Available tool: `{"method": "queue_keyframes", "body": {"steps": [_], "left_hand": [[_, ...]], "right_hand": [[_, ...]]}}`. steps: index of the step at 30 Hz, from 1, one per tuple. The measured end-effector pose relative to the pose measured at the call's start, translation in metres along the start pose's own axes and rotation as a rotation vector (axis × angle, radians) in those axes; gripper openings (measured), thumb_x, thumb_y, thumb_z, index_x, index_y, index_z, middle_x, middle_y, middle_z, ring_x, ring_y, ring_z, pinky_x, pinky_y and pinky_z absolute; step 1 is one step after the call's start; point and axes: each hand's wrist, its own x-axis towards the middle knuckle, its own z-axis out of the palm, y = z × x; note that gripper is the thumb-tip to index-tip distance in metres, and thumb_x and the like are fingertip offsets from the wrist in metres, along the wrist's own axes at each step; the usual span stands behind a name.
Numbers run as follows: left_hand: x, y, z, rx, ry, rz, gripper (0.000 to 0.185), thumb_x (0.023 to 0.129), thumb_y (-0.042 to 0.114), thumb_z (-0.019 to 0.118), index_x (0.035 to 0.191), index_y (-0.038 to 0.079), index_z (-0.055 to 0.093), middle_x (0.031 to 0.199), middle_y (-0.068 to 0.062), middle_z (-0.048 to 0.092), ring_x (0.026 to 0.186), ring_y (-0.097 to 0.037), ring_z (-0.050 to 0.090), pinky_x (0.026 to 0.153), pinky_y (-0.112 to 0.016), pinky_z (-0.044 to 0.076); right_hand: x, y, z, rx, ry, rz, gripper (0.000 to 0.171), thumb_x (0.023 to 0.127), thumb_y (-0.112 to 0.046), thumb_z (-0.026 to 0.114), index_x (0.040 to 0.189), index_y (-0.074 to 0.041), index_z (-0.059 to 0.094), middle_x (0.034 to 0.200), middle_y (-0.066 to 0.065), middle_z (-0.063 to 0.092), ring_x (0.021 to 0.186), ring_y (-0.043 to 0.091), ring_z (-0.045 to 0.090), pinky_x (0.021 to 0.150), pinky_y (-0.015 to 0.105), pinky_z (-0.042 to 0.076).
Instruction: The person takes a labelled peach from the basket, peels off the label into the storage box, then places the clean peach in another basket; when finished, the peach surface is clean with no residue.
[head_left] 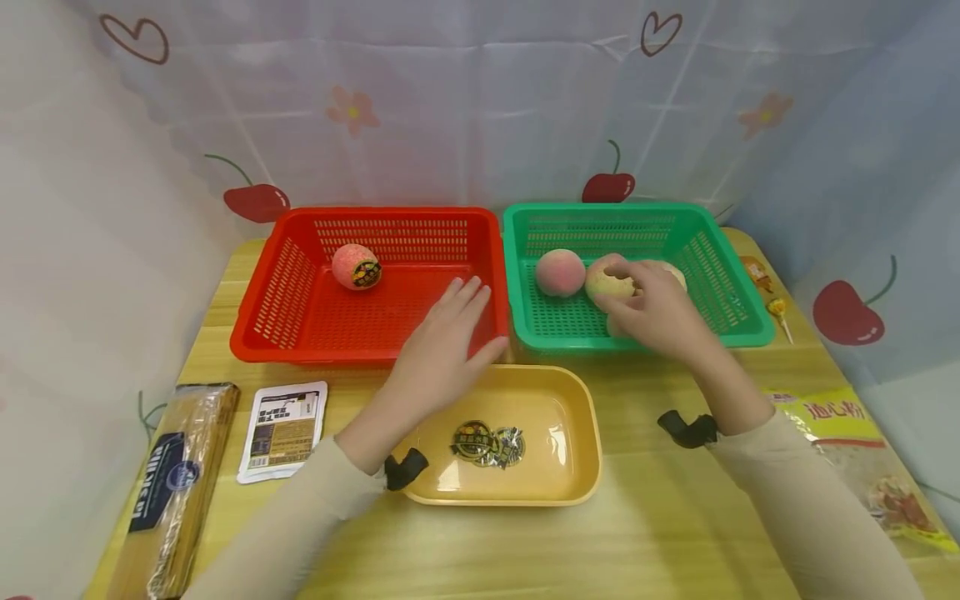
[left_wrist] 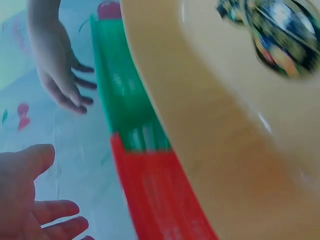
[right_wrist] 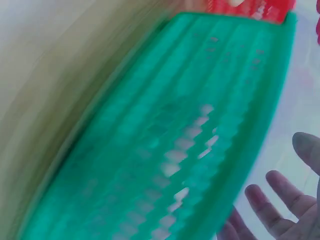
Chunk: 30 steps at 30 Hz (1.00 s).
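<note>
1. Wooden table, pale grained planks, carries everything.
2. Red basket and green basket are slotted plastic, rectangular, standing side by side and touching.
3. The yellow tray, smooth with rounded corners, sits just in front of them and holds two peeled stickers.
4. The left hand hovers flat over the red basket's front rim, fingers straight and loosely spread, holding nothing.
5. The right hand reaches into the green basket, fingertips resting on a pale round peach; whether they grip it cannot be told.
6. A pink peach lies beside it; a stickered peach lies in the red basket.
</note>
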Motion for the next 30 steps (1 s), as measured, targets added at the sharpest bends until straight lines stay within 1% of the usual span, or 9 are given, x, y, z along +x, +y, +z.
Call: {"method": "queue_keyframes", "body": {"steps": [4,7,10,13,16,19,23,27,30], "left_hand": [[-0.022,-0.028,-0.022,-0.010,0.037,-0.071,0.077,0.098,0.052,0.054,0.157,0.011,0.028,0.167,-0.006,0.019,0.156,-0.027,0.010,0.123,-0.054,0.022],[-0.037,-0.054,-0.037,-0.029,0.062,-0.140,0.080,0.097,0.053,0.055,0.158,0.010,0.025,0.167,-0.008,0.017,0.156,-0.028,0.007,0.121,-0.059,0.021],[-0.051,-0.080,-0.050,-0.047,0.080,-0.211,0.085,0.096,0.054,0.056,0.158,0.007,0.022,0.167,-0.011,0.015,0.156,-0.032,0.004,0.121,-0.063,0.018],[-0.063,-0.103,-0.060,-0.043,0.083,-0.293,0.093,0.094,0.058,0.057,0.159,0.005,0.017,0.167,-0.017,0.012,0.155,-0.037,0.001,0.118,-0.068,0.016],[-0.072,-0.125,-0.065,-0.019,0.093,-0.354,0.102,0.091,0.063,0.057,0.158,0.001,0.013,0.166,-0.021,0.009,0.154,-0.042,-0.001,0.113,-0.074,0.017],[-0.077,-0.143,-0.067,0.011,0.099,-0.394,0.108,0.089,0.067,0.057,0.158,-0.002,0.009,0.165,-0.025,0.004,0.153,-0.046,-0.002,0.110,-0.076,0.018],[-0.081,-0.158,-0.067,0.028,0.085,-0.445,0.113,0.088,0.072,0.053,0.157,-0.003,0.005,0.164,-0.028,-0.003,0.151,-0.051,-0.004,0.110,-0.078,0.015],[-0.082,-0.166,-0.063,0.033,0.080,-0.466,0.117,0.087,0.074,0.051,0.156,-0.006,0.002,0.163,-0.030,-0.004,0.149,-0.053,-0.002,0.112,-0.077,0.012],[-0.082,-0.169,-0.060,0.033,0.090,-0.465,0.122,0.085,0.075,0.054,0.155,-0.008,-0.001,0.164,-0.029,-0.005,0.150,-0.052,-0.002,0.114,-0.074,0.013]], "right_hand": [[0.002,-0.024,0.009,0.040,-0.019,-0.113,0.039,0.096,-0.032,0.066,0.129,-0.012,0.060,0.134,0.010,0.056,0.115,0.031,0.053,0.098,0.053,0.047],[0.006,-0.043,0.014,0.013,-0.039,-0.189,0.044,0.095,-0.034,0.067,0.133,-0.015,0.058,0.132,0.005,0.056,0.112,0.026,0.053,0.094,0.045,0.048],[0.016,-0.062,0.020,0.026,-0.076,-0.254,0.047,0.094,-0.033,0.069,0.136,-0.018,0.056,0.129,0.002,0.055,0.111,0.021,0.051,0.092,0.040,0.049],[0.029,-0.080,0.028,0.052,-0.134,-0.276,0.049,0.094,-0.032,0.069,0.139,-0.020,0.053,0.131,-0.001,0.052,0.108,0.018,0.053,0.085,0.038,0.053],[0.045,-0.099,0.037,-0.002,-0.181,-0.279,0.050,0.094,-0.036,0.067,0.141,-0.025,0.051,0.135,-0.005,0.050,0.109,0.015,0.051,0.081,0.036,0.051],[0.064,-0.118,0.047,-0.082,-0.232,-0.307,0.054,0.095,-0.038,0.066,0.144,-0.025,0.047,0.142,-0.004,0.046,0.114,0.015,0.050,0.088,0.037,0.051],[0.093,-0.142,0.064,-0.163,-0.281,-0.408,0.057,0.095,-0.033,0.066,0.146,-0.019,0.045,0.145,0.000,0.044,0.127,0.018,0.048,0.106,0.036,0.047],[0.117,-0.162,0.080,-0.251,-0.333,-0.469,0.057,0.095,-0.029,0.067,0.146,-0.023,0.044,0.145,0.000,0.044,0.131,0.019,0.046,0.108,0.034,0.045],[0.132,-0.173,0.091,-0.311,-0.382,-0.462,0.059,0.096,-0.026,0.066,0.149,-0.025,0.041,0.148,0.000,0.041,0.133,0.021,0.045,0.107,0.034,0.046]]}}
